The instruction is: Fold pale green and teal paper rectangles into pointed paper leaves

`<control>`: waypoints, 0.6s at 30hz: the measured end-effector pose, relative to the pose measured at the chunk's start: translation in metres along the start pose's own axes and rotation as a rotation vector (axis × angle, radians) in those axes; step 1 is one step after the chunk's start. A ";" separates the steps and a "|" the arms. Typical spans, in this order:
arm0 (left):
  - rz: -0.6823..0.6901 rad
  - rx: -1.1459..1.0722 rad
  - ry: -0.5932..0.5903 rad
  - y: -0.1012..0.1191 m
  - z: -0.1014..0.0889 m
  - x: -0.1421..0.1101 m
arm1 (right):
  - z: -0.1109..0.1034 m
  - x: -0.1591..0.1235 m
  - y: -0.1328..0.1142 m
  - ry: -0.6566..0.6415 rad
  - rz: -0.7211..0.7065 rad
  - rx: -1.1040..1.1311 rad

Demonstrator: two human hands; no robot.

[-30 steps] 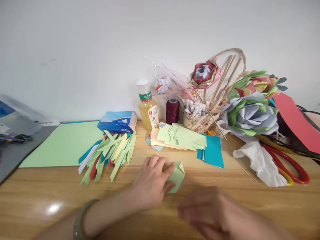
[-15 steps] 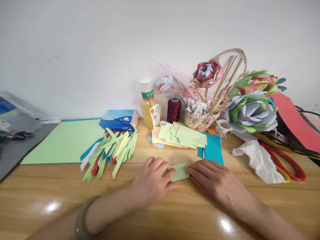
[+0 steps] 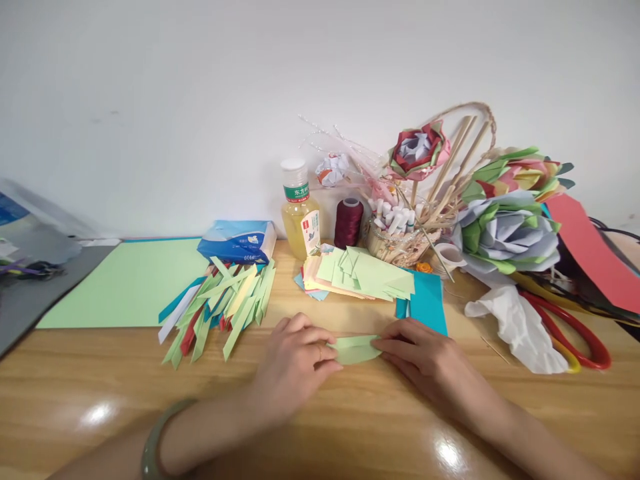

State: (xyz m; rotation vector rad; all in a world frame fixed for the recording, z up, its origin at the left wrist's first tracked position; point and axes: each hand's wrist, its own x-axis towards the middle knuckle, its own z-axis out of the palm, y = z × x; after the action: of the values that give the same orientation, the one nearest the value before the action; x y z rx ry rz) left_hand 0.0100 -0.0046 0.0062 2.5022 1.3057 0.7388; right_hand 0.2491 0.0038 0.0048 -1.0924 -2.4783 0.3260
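A small folded piece of light green paper (image 3: pixel 356 351) lies low over the wooden table, stretched between my two hands. My left hand (image 3: pixel 300 353) pinches its left end between thumb and fingers. The right end is pinched by my right hand (image 3: pixel 425 353). A fold line runs along the paper's length, and its ends are hidden under my fingertips. Behind it lies a stack of cut paper pieces (image 3: pixel 370 273), light green on top, next to teal paper (image 3: pixel 427 303).
Loose paper strips (image 3: pixel 220 307) lie left, by a tissue pack (image 3: pixel 237 241) and a large green sheet (image 3: pixel 115 287). A bottle (image 3: pixel 300 223), thread spool (image 3: pixel 349 223) and basket (image 3: pixel 400 245) stand behind. Paper flowers (image 3: pixel 510 233) and red-handled scissors (image 3: pixel 593 343) are at right.
My right hand has come up from the lower right and taken the paper's right end. The paper has turned from slanting upright to lying lengthwise between both hands.
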 end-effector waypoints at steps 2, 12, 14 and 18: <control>-0.040 -0.029 -0.011 0.000 0.000 0.001 | 0.000 0.001 0.001 0.000 0.034 0.064; -0.253 -0.237 0.018 0.001 0.005 0.003 | 0.000 0.001 -0.005 0.010 0.134 0.055; -0.239 -0.217 0.016 0.003 0.004 0.001 | -0.001 0.002 -0.005 -0.018 0.133 0.041; -0.228 -0.214 -0.014 0.005 0.003 0.001 | -0.002 0.003 -0.005 -0.041 0.131 0.049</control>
State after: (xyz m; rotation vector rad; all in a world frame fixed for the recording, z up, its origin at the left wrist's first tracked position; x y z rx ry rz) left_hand 0.0153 -0.0063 0.0061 2.1453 1.3969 0.7622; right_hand 0.2446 0.0027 0.0090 -1.2425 -2.4256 0.4499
